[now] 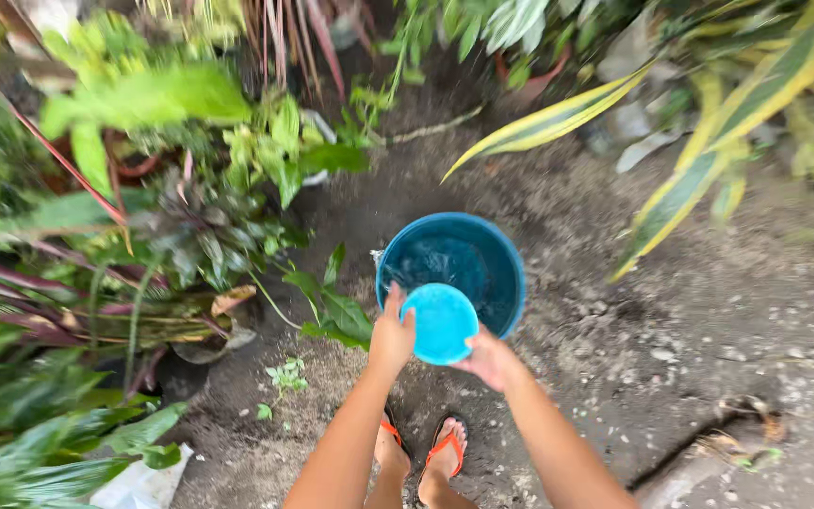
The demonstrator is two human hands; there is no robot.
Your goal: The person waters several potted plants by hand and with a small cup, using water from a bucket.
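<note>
leafy plants, bare soil, orange sandals

small blue bowl held over blue bucket.

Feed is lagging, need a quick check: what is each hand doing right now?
Left hand: closed on the rim of the small blue bowl.
Right hand: holding the same bowl from below.

Bare dark soil covers the ground, scattered with small stones and lit by soft daylight. Dense green and purple-leaved plants crowd the left side. Long yellow-striped leaves arch in from the upper right. A white bag lies at the lower left, and a root at the lower right.
</note>
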